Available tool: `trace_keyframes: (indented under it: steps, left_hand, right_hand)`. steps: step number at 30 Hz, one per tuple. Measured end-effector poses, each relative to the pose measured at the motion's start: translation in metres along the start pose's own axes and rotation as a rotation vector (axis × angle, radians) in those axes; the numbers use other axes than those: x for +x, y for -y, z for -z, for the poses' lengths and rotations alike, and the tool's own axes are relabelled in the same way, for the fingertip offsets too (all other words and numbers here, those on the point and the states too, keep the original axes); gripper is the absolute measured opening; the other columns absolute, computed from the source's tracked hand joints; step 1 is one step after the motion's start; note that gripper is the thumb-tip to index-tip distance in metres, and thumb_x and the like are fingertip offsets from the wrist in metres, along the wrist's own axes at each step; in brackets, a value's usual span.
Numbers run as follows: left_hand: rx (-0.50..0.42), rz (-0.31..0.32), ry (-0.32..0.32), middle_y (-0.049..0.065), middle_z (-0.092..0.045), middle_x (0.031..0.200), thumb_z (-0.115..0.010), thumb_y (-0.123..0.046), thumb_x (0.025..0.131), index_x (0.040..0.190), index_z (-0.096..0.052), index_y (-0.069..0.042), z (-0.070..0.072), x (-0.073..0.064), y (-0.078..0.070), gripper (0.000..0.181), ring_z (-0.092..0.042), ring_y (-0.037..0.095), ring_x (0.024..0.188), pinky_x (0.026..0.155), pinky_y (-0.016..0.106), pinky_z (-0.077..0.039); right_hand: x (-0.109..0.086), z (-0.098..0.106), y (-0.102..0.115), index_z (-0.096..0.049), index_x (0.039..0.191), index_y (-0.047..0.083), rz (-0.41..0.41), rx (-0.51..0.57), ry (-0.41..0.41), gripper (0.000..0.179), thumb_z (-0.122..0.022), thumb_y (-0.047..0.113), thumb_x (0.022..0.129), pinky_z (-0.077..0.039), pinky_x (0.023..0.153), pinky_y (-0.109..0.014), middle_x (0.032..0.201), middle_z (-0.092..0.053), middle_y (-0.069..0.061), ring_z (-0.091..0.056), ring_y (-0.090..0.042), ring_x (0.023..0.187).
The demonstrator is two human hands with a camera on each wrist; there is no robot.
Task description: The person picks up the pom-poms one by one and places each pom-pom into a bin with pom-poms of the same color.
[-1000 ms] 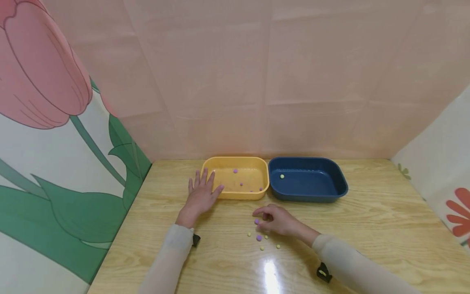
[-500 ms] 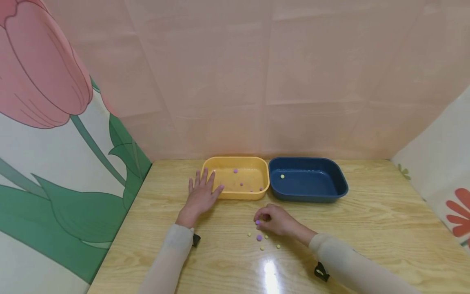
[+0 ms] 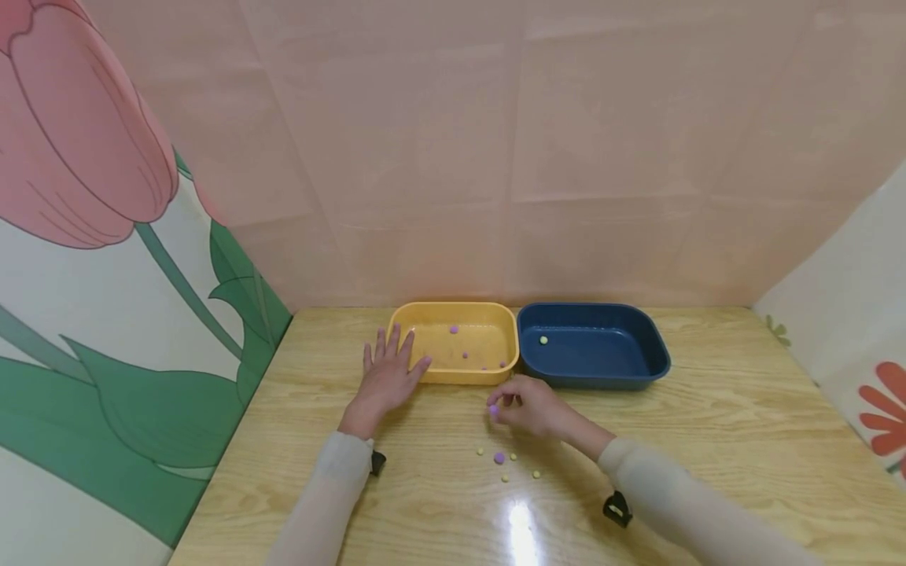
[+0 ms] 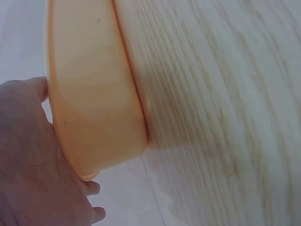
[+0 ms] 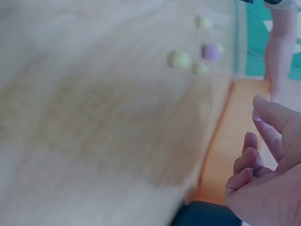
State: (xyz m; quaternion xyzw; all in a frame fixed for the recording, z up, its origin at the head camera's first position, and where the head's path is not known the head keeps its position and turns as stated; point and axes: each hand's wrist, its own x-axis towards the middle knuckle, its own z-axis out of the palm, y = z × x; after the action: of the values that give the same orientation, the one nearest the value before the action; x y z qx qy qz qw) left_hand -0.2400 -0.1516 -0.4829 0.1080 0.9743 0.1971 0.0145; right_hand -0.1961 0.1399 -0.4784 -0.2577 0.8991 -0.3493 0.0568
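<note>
Currently right hand (image 3: 535, 406) has thumb and forefinger pinched on a purple piece (image 3: 494, 410), other fingers curled, near the yellow tray (image 3: 453, 377)'s front right corner. Left hand (image 3: 387, 380) spread flat at that tray's left rim, gripping nothing. Second purple piece (image 3: 499, 458) and four pale pieces (image 3: 536, 475) on the table (image 3: 425, 503), this side of the right hand. Blue tray (image 3: 594, 383) just right of yellow.

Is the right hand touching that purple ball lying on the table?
Apart. The head view plainly shows bare tabletop between the right hand and the purple ball; the right wrist view agrees.
</note>
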Motion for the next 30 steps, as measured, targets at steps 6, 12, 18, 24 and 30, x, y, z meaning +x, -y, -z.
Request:
trace_keyframes:
  steps: [6, 12, 18, 24, 30]
  left_hand:
    - [-0.008, -0.001, 0.000, 0.013, -0.001, 0.171, -0.030, -0.060, 0.106, 0.163, -0.019, -0.015, 0.001, -0.001, 0.000, 0.074, 0.015, 0.035, 0.154, 0.120, 0.064, 0.006]
    - [-0.027, -0.009, -0.002, 0.013, -0.001, 0.171, -0.030, -0.061, 0.106, 0.163, -0.019, -0.015, 0.001, -0.001, 0.001, 0.074, 0.016, 0.035, 0.154, 0.119, 0.063, 0.009]
    - [-0.027, -0.014, -0.001, 0.013, 0.000, 0.171, -0.028, -0.064, 0.105, 0.164, -0.018, -0.015, 0.000, 0.000, 0.001, 0.077, 0.016, 0.035, 0.154, 0.119, 0.063, 0.010]
    - [-0.025, -0.015, -0.006, 0.013, -0.001, 0.171, -0.028, -0.063, 0.105, 0.163, -0.019, -0.015, 0.000, 0.000, 0.001, 0.077, 0.016, 0.035, 0.154, 0.120, 0.063, 0.009]
    - [-0.019, -0.015, -0.016, 0.014, -0.003, 0.171, -0.028, -0.063, 0.105, 0.163, -0.021, -0.014, 0.000, -0.001, 0.001, 0.076, 0.014, 0.036, 0.154, 0.120, 0.064, 0.006]
  right_hand:
    - [0.010, 0.013, 0.009, -0.077, 0.098, 0.016, -0.017, -0.014, -0.010, 0.008, -0.078, 0.019, 0.091, -0.043, 0.067, -0.028, 0.083, -0.060, 0.007, -0.050, -0.012, 0.076]
    - [0.020, 0.024, 0.014, -0.077, 0.103, 0.018, -0.056, 0.000, -0.024, 0.011, -0.076, 0.020, 0.092, -0.043, 0.068, -0.031, 0.086, -0.060, 0.004, -0.049, -0.015, 0.077]
    - [0.030, 0.032, 0.019, -0.077, 0.106, 0.017, -0.116, 0.015, -0.028, 0.014, -0.074, 0.024, 0.094, -0.044, 0.069, -0.034, 0.090, -0.061, 0.002, -0.050, -0.018, 0.080]
    - [0.039, 0.039, 0.023, -0.077, 0.106, 0.019, -0.140, 0.031, -0.051, 0.014, -0.074, 0.027, 0.094, -0.043, 0.066, -0.033, 0.094, -0.060, -0.002, -0.049, -0.020, 0.079]
    - [0.047, 0.043, 0.023, -0.077, 0.106, 0.020, -0.154, 0.031, -0.079, 0.016, -0.075, 0.030, 0.093, -0.041, 0.065, -0.033, 0.093, -0.061, -0.002, -0.049, -0.020, 0.079]
